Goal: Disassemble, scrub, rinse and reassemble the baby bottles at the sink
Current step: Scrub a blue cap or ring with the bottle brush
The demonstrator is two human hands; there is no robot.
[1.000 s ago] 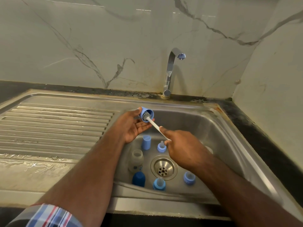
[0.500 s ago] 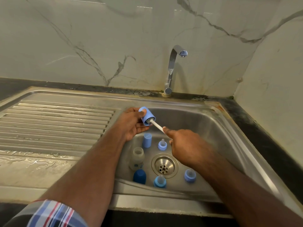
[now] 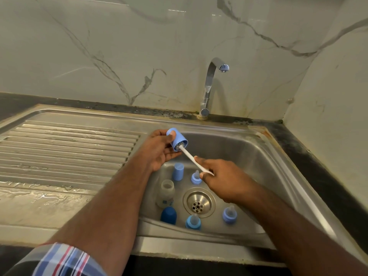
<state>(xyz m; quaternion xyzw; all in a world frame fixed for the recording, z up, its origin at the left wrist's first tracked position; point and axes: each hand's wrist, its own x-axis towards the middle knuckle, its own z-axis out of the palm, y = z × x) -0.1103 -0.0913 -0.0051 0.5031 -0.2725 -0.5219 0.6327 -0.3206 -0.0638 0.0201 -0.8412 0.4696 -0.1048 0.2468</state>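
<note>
Over the sink basin, left hand is gripping the blue cap, now tilted further; right hand is pinching the brush handle, bristles pushing deeper; scrubbing is progressing.

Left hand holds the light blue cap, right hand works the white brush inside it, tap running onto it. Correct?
Not quite: the tap is off; the head view shows no water coming from its spout. The rest holds: the left hand holds the light blue cap, and the right hand works the white brush inside it.
</note>
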